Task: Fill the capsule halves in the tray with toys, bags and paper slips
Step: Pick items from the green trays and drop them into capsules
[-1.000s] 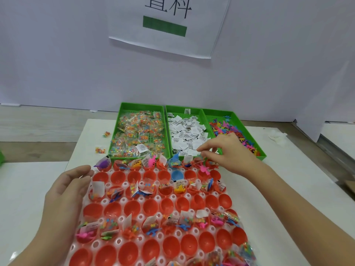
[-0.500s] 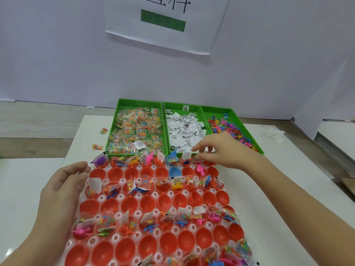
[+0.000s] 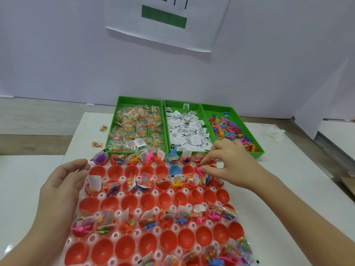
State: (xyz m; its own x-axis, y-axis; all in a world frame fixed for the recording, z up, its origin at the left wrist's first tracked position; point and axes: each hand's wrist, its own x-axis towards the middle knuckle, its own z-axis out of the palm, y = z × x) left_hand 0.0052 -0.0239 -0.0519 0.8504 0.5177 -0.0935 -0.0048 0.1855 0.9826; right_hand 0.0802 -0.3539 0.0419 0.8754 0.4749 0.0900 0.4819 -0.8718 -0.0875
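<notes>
Tray (image 3: 138, 193) sits on the white table (image 3: 288, 169), in front of the person, packed with red capsule halves (image 3: 132, 203) plus one blue half (image 3: 175, 170) in the second row from the far edge.

Rows alternate: the far, third and fifth rows hold toys, bags and paper slips, while the second, fourth and sixth are mostly bare cups. The nearest row is filled on its right side only.

Left hand (image 3: 61, 187) is at the tray's left edge, fingers loose and relaxed, holding nothing.

Right hand (image 3: 228, 162) is over the right end of the second row, fingers curled down, tips right at a pink toy (image 3: 198, 168) lying in a cup there. Can't tell if it's actually pinching anything.

Three green bins touch the tray's far edge, side by side:
- The left bin (image 3: 140, 98) has clear bags (image 3: 138, 129) of coloured bits.
- The middle bin (image 3: 182, 102) has the slips (image 3: 188, 131).
- The right bin (image 3: 255, 146) has loose toys (image 3: 228, 129).

Two stray bags (image 3: 97, 144) lie on the table just left of the left bin. A crumpled white wad (image 3: 274, 132) sits well right of the bins.
</notes>
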